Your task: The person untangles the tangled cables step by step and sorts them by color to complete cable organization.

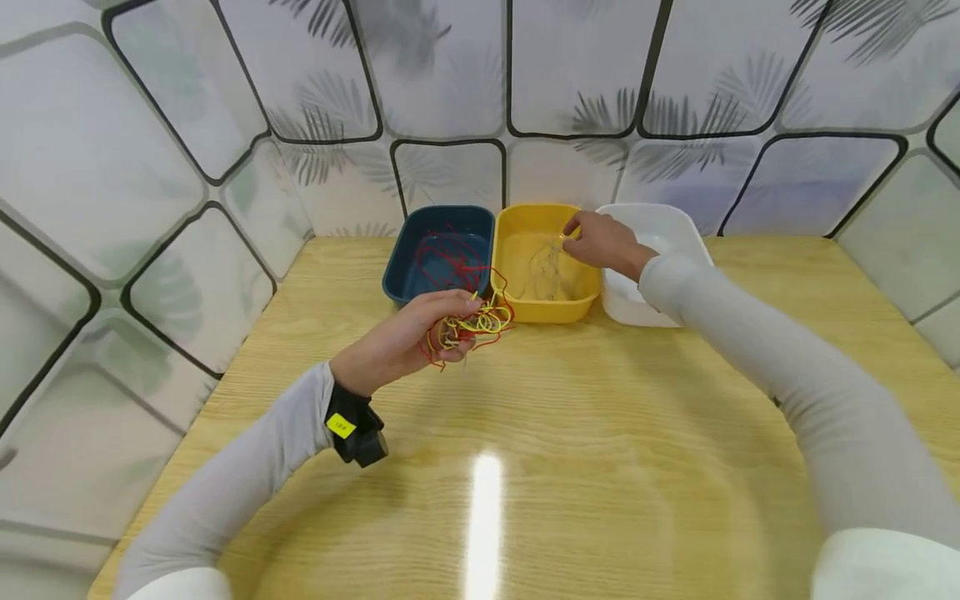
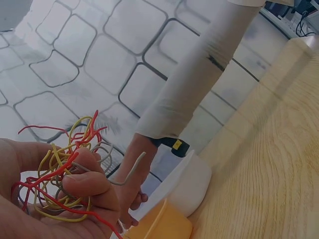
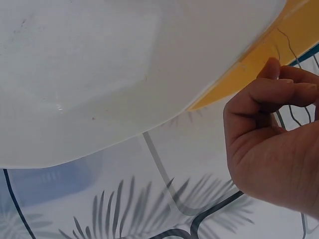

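My left hand (image 1: 420,333) holds a tangled bunch of wires (image 2: 65,174), red, yellow and grey, in front of the blue bin (image 1: 397,279) and yellow bin (image 1: 551,312). Curled fingers and thumb keep the bunch against the palm, and loose ends stick out. Above the right part of the yellow bin, my right hand (image 1: 606,242) has its fingers curled and seems to pinch a thin grey wire (image 3: 290,45). The fingertip contact is partly hidden. More grey wires (image 1: 551,279) lie in the yellow bin, and red wires (image 1: 450,262) lie in the blue one.
To the right of the yellow bin stands a white bin (image 1: 686,242), partly under my right wrist. All three bins sit side by side at the back of the wooden table (image 1: 570,433), against a patterned curtain (image 1: 570,75). Light glares off the tabletop.
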The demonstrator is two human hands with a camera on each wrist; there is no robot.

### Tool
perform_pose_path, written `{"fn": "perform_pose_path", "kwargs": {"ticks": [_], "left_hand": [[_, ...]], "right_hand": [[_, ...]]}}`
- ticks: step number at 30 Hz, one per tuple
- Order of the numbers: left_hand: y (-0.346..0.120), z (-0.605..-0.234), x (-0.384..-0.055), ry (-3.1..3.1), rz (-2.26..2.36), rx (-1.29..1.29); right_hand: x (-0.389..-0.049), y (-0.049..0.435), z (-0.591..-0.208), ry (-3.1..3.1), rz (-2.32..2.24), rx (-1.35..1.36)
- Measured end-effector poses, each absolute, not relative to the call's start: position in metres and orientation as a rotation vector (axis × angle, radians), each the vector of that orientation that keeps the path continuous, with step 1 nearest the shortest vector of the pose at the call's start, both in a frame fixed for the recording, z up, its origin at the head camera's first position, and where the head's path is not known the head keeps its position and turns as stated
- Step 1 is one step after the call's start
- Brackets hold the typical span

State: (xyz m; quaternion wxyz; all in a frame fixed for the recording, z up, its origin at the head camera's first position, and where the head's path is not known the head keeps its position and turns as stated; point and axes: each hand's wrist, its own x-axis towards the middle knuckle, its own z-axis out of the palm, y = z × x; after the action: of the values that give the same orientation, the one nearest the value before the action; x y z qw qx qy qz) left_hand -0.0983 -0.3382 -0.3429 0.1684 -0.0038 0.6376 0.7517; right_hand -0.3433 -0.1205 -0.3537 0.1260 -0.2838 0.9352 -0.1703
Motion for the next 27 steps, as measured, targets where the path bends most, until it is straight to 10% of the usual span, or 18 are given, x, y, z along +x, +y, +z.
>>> {"fn": "perform_pose_path", "kwargs": {"ticks": [16, 27], "left_hand": [[-0.327, -0.344, -0.101, 1.781, 2.125, -0.034], [-0.318, -0.34, -0.103, 1.781, 2.102, -0.03]], "right_hand": [[-0.328, -0.095, -0.336, 2.665, -0.715, -0.944], [-0.245, -0.077, -0.311, 2.511, -0.804, -1.257]]}}
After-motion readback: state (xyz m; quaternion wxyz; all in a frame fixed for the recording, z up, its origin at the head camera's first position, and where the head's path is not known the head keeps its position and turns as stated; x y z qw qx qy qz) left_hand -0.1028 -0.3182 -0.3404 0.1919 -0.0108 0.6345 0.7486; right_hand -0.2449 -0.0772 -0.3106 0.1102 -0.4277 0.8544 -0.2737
